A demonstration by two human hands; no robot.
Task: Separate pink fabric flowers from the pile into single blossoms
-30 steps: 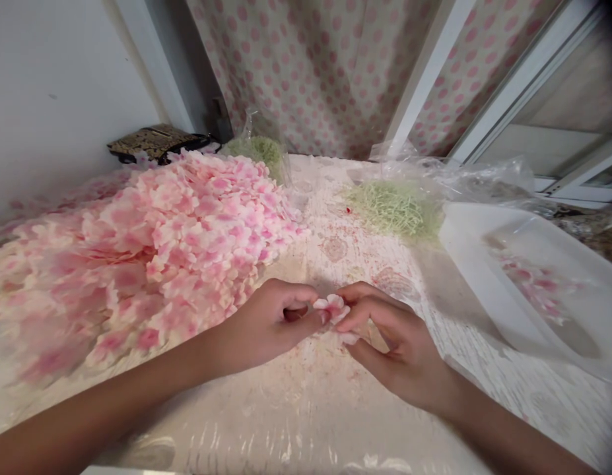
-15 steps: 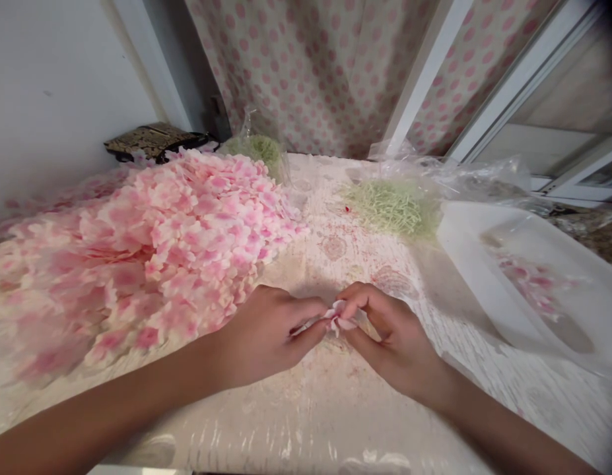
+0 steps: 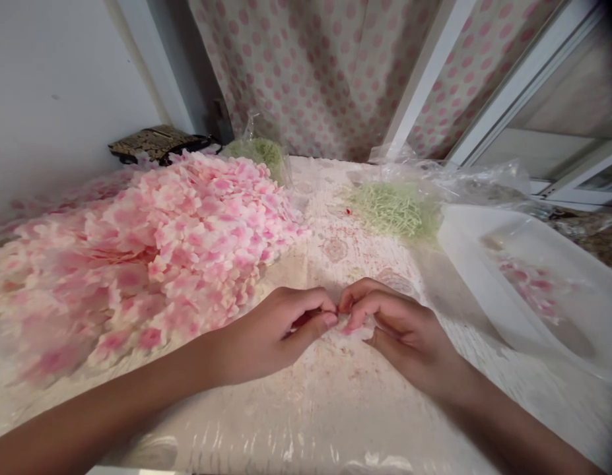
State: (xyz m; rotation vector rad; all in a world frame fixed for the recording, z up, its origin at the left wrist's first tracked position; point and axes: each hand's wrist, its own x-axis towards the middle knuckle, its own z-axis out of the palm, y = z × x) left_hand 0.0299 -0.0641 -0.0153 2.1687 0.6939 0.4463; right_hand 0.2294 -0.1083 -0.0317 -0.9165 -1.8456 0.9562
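Observation:
Above the near middle of the table, my left hand has its thumb and forefinger closed in a pinch; whatever is between the tips is too small to make out. Facing it, my right hand has its fingers curled around a small pale pink artificial flower, mostly hidden behind those fingers. The two hands' fingertips nearly meet. To the left lies a big heap of pink and white artificial flowers, spread close to my left wrist.
A white plastic tub at the right holds several pink flower pieces. Pale green stems lie with clear plastic at the back; another green bundle stands bagged behind the heap. A patterned bag rests at the back left.
My right fingers have moved over the small flower and now cover most of it; before, it showed plainly between both hands. The heap and tub have stayed put.

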